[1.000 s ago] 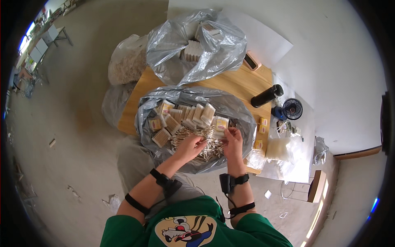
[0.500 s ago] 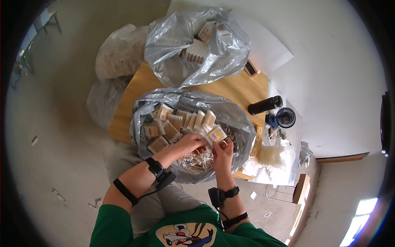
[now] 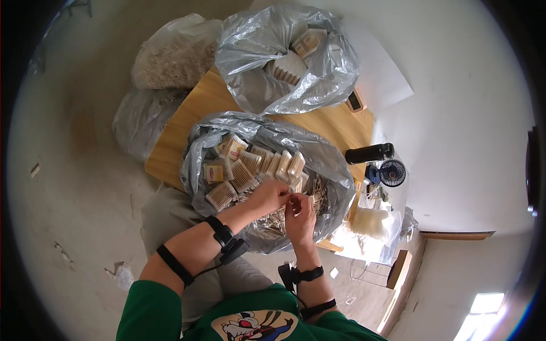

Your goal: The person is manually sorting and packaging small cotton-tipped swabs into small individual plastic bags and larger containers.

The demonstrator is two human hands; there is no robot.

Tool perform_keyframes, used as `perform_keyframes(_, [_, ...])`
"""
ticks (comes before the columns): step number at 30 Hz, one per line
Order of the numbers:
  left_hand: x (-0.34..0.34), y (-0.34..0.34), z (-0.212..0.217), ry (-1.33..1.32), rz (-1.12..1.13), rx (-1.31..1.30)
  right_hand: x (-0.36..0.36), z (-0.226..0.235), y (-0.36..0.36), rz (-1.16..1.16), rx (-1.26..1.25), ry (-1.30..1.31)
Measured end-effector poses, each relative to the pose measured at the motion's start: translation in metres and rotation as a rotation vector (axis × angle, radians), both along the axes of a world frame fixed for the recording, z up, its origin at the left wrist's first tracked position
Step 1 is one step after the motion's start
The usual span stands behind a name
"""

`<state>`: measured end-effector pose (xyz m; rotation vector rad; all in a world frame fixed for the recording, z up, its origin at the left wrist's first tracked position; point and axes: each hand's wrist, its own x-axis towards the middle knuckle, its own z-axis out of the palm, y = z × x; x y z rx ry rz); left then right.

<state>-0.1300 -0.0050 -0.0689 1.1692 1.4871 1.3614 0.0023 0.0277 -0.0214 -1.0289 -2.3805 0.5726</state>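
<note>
Both hands meet over an open grey plastic bag (image 3: 335, 162) of cotton swabs. My left hand (image 3: 271, 196) is closed, fingertips pinched together against those of the other hand. My right hand (image 3: 300, 220) is curled, its thumb and fingers touching the left fingertips. What they pinch is hidden by the fingers. Just beyond them a pack of cotton swabs (image 3: 297, 184) shows in part. Several clear packs (image 3: 243, 175) lie in the bag's far and left side, some with yellow labels (image 3: 215, 173). Loose cotton swabs (image 3: 269, 226) fill the near side.
A second grey bag (image 3: 239, 57) with swab packs stands on the wooden table (image 3: 170, 136). Full clear sacks (image 3: 176, 54) sit at the far left. At the right are a black bottle (image 3: 369, 153), a small fan (image 3: 392, 173) and a clear plastic packet (image 3: 372, 221).
The yellow-labelled pack between my hands is now mostly hidden. My right hand has moved slightly left and curled, and the fingertips have come together. The view has shifted a little.
</note>
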Motion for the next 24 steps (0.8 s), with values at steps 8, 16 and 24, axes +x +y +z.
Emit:
perform_keyframes(8, [0.003,-0.004,0.002,0.173,-0.072,0.183,0.014,-0.001,0.004,0.002,-0.045,0.023])
perform_keyframes(16, [-0.001,-0.007,0.006,0.126,-0.084,0.141,0.019,0.005,0.009,-0.072,-0.016,0.035])
perform_keyframes(24, [0.001,-0.007,0.005,0.245,-0.078,0.242,0.014,0.002,0.004,0.034,-0.032,0.013])
